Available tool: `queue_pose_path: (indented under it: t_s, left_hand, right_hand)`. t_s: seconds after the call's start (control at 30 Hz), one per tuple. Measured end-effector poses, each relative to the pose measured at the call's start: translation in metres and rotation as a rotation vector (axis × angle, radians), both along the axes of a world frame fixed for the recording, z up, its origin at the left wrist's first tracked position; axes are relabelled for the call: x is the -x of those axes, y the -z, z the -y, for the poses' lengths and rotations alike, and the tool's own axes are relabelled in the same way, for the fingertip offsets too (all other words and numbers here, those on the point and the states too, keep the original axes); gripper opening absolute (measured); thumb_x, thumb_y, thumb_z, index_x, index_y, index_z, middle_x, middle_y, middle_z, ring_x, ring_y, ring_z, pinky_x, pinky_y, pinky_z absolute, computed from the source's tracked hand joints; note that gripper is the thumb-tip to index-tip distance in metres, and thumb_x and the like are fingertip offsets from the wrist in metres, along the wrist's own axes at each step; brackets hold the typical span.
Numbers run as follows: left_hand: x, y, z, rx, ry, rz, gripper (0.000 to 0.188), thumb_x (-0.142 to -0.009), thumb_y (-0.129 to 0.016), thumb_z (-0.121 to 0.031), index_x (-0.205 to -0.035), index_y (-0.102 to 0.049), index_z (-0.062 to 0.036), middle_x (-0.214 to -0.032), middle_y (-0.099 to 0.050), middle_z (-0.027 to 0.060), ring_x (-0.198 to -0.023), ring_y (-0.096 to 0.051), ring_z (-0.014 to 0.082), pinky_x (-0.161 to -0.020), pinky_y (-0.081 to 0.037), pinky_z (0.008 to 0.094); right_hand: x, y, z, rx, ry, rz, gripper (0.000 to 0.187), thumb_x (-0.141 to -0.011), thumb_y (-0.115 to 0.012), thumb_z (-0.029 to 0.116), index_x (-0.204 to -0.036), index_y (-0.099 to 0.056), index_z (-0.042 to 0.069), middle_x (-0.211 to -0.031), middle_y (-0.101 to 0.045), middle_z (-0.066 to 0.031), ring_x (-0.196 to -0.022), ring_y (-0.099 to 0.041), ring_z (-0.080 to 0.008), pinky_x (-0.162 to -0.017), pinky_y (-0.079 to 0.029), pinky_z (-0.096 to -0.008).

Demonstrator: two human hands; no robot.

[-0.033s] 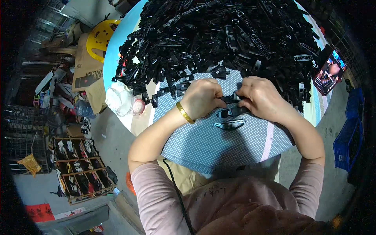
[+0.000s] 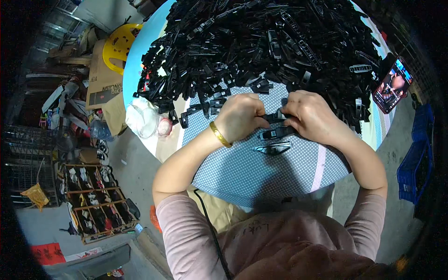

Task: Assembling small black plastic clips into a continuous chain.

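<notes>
Both hands (image 2: 242, 116) (image 2: 313, 116) on a black clip (image 2: 275, 117) beside the black pile (image 2: 261, 46)

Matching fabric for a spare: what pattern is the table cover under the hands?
Table cover: blue-grey with small white dots, in the head view.

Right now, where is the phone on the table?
In the head view, the phone leans at the table's far right edge, beside the pile of black plastic clips, beyond the right hand.

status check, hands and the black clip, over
Left hand and right hand both shut on black plastic clip. Two more clips on dotted cloth below. Clip pile just beyond the hands.
</notes>
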State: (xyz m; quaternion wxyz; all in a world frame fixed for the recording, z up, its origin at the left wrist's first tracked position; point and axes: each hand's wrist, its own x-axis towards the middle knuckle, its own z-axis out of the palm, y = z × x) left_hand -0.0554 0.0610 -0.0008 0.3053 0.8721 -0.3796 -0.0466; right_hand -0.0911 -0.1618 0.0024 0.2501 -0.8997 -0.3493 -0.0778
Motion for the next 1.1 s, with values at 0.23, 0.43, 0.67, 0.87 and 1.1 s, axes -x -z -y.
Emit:
queue_pose_path:
  t_s: [0.23,0.43,0.67,0.87,1.1]
  left_hand:
    - [0.0,0.001,0.006,0.03,0.032,0.081,0.026,-0.06,-0.084,-0.017,-0.067,-0.063,-0.0031,-0.069,-0.06,0.01,-0.064,-0.06,0.0279,-0.058,-0.049,0.0363]
    - [0.001,0.005,0.008,0.037,0.002,0.002,0.02,-0.062,-0.082,-0.011,-0.072,-0.067,-0.0022,-0.073,-0.062,0.012,-0.065,-0.061,0.0262,-0.059,-0.048,0.0352]
    - [-0.006,-0.002,0.004,0.052,0.186,-0.186,0.026,-0.06,-0.086,-0.015,-0.073,-0.066,-0.0039,-0.072,-0.061,0.008,-0.061,-0.059,0.0223,-0.057,-0.049,0.0322]
    - [-0.038,-0.002,0.005,0.078,-0.143,0.483,0.034,-0.076,-0.075,-0.023,-0.101,-0.067,-0.0006,-0.103,-0.063,0.0132,-0.1,-0.056,0.0292,-0.086,-0.047,0.0372]
    - [-0.035,0.003,0.011,-0.151,-0.206,0.425,0.039,-0.08,-0.064,-0.012,-0.117,-0.062,-0.0043,-0.112,-0.058,0.0136,-0.108,-0.051,0.0311,-0.092,-0.046,0.0405]
  right_hand:
    - [-0.014,-0.004,0.015,-0.033,-0.087,-0.008,0.025,-0.068,-0.075,0.01,-0.089,-0.069,-0.002,-0.077,-0.058,-0.011,-0.077,-0.059,-0.0289,-0.07,-0.05,-0.0393]
    - [-0.012,0.011,0.002,-0.114,-0.152,-0.059,0.024,-0.067,-0.075,0.007,-0.089,-0.068,-0.002,-0.077,-0.059,-0.0124,-0.075,-0.06,-0.0297,-0.068,-0.05,-0.0398]
    - [-0.009,-0.004,0.007,-0.048,-0.2,-0.252,0.021,-0.072,-0.073,0.014,-0.087,-0.069,-0.001,-0.08,-0.062,-0.0123,-0.076,-0.061,-0.0292,-0.067,-0.05,-0.0389]
    - [-0.021,-0.005,0.023,0.019,0.217,0.348,0.025,-0.075,-0.073,0.015,-0.096,-0.069,0.001,-0.095,-0.063,-0.0092,-0.086,-0.059,-0.0259,-0.072,-0.051,-0.036]
    - [-0.018,0.005,0.019,0.252,0.273,0.247,0.027,-0.075,-0.071,0.01,-0.101,-0.068,0.002,-0.097,-0.06,-0.0075,-0.091,-0.056,-0.0226,-0.079,-0.046,-0.0335]
